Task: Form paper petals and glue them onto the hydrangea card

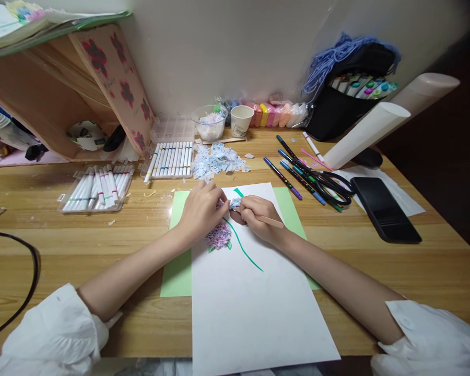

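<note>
My right hand grips a flat wooden craft stick, its back end sticking out past the palm. Beside it, my left hand rests on the white paper with its fingers curled together; whatever they hold is hidden. Between both hands' fingertips lies a small clump of blue paper bits on the sheet. Below my left hand is a raised pink-purple flower with green leaves. A drawn green line curves down the paper. Under the white paper lies a light green sheet.
Behind my hands is a heap of torn blue-white paper, near a clear bowl and a paper cup. Marker cases stand left. Pens, black scissors and a phone lie right. A cable loops at left.
</note>
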